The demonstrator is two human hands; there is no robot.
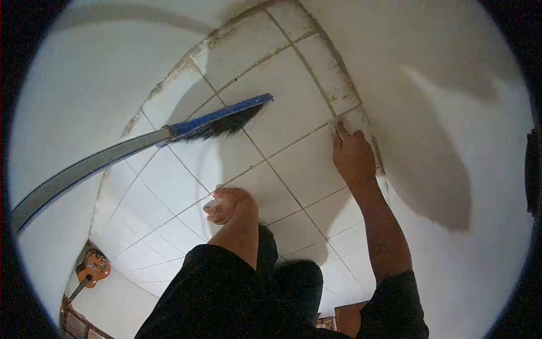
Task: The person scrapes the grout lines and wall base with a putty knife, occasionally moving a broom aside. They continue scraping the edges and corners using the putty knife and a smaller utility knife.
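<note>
My right hand [354,155] reaches down to the white tile floor [288,135] beside the right wall. Its index finger points at a dirty grout line, with the other fingers curled; anything pinched in them is too small to tell. Closer to my knees, my left hand [230,204] hangs over the tiles with its fingers curled round something pale that I cannot make out. Ahead and to the left is a broom [223,117] with a blue head and black bristles, its grey handle [90,165] running out toward the left.
Brown grime lines the floor edge [212,42] along the walls. My dark-clothed knees [296,282] fill the bottom middle. An orange guitar [97,265] stands at the lower left. A brown object [347,318] shows behind my right arm.
</note>
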